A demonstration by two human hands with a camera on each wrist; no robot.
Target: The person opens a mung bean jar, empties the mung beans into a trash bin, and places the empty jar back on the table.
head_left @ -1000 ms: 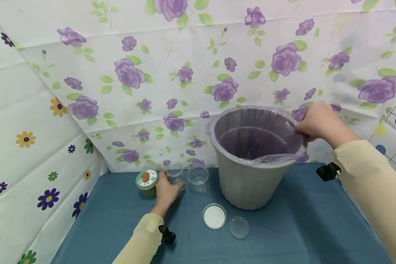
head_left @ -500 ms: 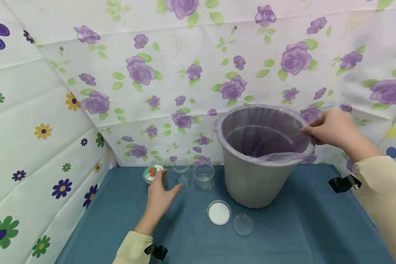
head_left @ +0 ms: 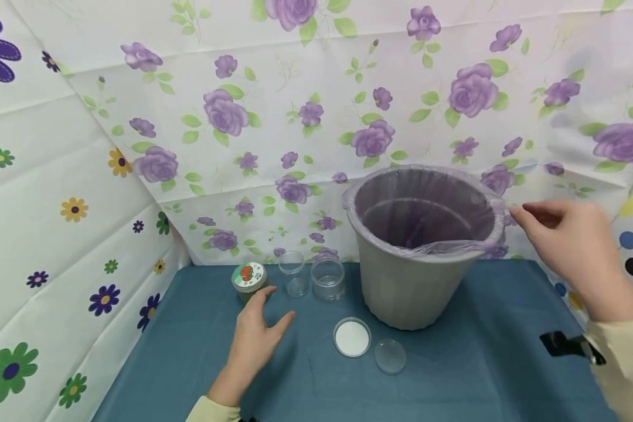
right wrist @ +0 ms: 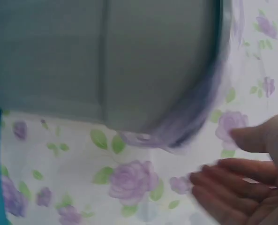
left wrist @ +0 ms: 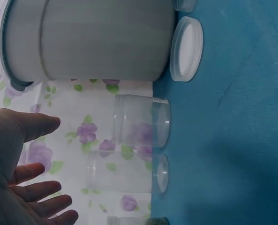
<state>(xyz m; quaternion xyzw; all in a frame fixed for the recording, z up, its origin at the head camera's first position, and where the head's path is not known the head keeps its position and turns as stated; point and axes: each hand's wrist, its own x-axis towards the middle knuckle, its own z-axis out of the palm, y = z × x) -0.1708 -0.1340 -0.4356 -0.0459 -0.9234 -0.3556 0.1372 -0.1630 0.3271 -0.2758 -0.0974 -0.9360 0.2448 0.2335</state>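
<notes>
My left hand point(head_left: 254, 337) hovers in front of the clear jars, thumb and fingers spread apart, holding nothing. A tall clear plastic jar point(head_left: 295, 278) and a wider clear jar point(head_left: 327, 280) stand upright just beyond it. Left of them is a jar with a green and white lid point(head_left: 249, 275), partly behind my fingertips. My right hand point(head_left: 575, 246) is off the right side of the grey bucket point(head_left: 406, 287), its fingers loosely bent and grasping nothing. A thin purple plastic bag point(head_left: 448, 249) lines the bucket and folds over its rim.
A round clear lid with a white disc inside point(head_left: 352, 337) and a plain clear lid point(head_left: 390, 356) lie on the blue tablecloth point(head_left: 316, 387) in front of the bucket. Behind the table hangs a flowered sheet point(head_left: 306, 146).
My left hand has let go of the tall clear jar and drawn back toward me. My right hand has released the bucket's lined rim and moved right, away from it.
</notes>
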